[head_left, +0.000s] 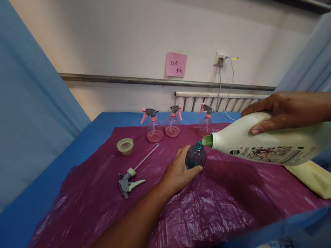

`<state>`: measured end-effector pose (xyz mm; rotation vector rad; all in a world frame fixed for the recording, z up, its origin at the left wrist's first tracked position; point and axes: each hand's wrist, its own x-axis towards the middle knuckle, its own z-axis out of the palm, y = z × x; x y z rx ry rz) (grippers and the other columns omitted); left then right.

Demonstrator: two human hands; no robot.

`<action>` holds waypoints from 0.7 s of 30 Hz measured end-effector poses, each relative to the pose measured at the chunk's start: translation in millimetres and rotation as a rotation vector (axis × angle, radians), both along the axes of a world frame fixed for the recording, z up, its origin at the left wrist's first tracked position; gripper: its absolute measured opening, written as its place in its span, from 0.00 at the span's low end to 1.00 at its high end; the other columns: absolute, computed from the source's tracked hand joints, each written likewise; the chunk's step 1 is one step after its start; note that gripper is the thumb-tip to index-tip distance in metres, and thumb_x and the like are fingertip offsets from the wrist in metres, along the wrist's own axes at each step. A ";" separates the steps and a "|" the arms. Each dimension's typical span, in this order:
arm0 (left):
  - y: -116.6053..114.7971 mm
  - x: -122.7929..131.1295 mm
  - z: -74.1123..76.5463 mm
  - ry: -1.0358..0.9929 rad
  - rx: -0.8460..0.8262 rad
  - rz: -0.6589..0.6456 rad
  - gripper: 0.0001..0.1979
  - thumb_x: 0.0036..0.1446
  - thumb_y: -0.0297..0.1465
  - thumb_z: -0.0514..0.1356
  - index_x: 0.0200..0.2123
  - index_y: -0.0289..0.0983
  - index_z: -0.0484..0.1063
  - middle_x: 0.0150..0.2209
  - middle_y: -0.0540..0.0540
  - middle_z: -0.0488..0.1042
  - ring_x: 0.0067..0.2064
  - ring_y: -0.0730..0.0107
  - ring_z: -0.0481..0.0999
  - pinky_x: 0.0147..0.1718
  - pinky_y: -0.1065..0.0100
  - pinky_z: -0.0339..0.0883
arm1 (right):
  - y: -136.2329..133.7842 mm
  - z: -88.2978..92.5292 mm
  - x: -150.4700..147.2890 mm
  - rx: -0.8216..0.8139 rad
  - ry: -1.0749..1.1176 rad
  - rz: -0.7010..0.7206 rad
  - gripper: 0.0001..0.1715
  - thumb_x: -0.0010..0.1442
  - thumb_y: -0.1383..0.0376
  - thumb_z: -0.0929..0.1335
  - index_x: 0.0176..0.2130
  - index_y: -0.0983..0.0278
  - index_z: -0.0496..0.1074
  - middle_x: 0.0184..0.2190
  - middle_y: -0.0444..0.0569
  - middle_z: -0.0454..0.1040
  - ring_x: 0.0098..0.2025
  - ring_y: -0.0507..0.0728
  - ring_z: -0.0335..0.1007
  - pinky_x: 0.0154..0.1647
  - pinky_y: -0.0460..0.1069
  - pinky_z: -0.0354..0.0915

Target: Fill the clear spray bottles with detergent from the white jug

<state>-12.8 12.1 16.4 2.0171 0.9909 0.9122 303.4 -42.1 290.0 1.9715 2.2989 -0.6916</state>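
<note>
Purple sheet below; my left grip curls round the bottle, likely light; right grip clasps the jug from above, sensibly: probably heavy.

The bottle is small, round-bodied and see-through, with a dark greenish tint and a bare green neck; it stands roughly upright on the purple sheet. The jug is large and cream-coloured, with a printed picture on its label. It lies tipped almost level in the air, its green spout at the bottle's mouth; whether they touch cannot be told.
</note>
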 end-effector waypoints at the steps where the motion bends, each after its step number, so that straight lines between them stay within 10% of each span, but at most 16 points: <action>1: -0.1 0.0 0.3 0.000 0.000 -0.002 0.43 0.58 0.40 0.73 0.74 0.45 0.63 0.70 0.40 0.70 0.71 0.46 0.72 0.73 0.46 0.64 | 0.0 0.4 -0.7 0.009 -0.004 0.005 0.37 0.57 0.39 0.77 0.57 0.55 0.81 0.48 0.49 0.89 0.45 0.68 0.87 0.40 0.53 0.80; 21: -2.5 1.2 4.9 0.008 -0.022 -0.001 0.44 0.58 0.39 0.73 0.74 0.41 0.63 0.70 0.38 0.70 0.71 0.46 0.71 0.73 0.47 0.63 | -0.3 3.6 -4.5 -0.010 0.003 0.023 0.35 0.60 0.41 0.77 0.58 0.56 0.81 0.48 0.50 0.89 0.48 0.69 0.86 0.42 0.54 0.79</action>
